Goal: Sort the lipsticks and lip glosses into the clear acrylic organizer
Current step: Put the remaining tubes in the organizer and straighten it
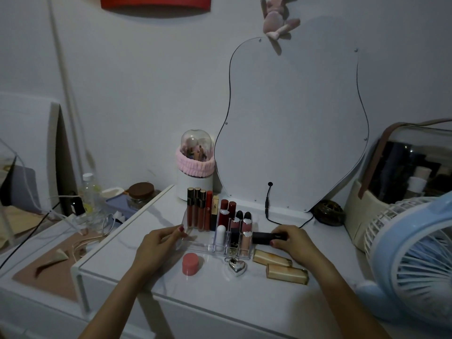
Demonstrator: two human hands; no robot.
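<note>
Dim light is falling over a white dressing table (244, 299) set against a pale wall, with a curvy mirror panel (291, 123) standing beyond both hands. Between the hands, the clear acrylic organizer (195, 243) is sitting on the tabletop, already partly filled: tall lip glosses (195, 211) are standing upright along its far side, just past the left hand's fingertips, and shorter lipsticks (241, 223) are filling the slots nearer the right hand. The left hand (159, 243) is gripping the organizer's near left corner, thumb and fingers pinching the clear wall, most likely to keep the light tray from sliding while pieces are being pushed in. The right hand (293, 243) is holding a black lipstick (267, 237) lying sideways, fingers curled round it, its free end pointing at the organizer's right edge, seemingly being brought toward a free slot. Just below that right hand, two gold lipstick tubes (281, 265) are lying flat on the table, apparently waiting their turn. Between the wrists, a silver heart charm (236, 267) and a small pink jar (190, 264) are resting in front of the organizer. Off beyond the right forearm, a blue fan (415, 260) is standing at the table's edge.
</note>
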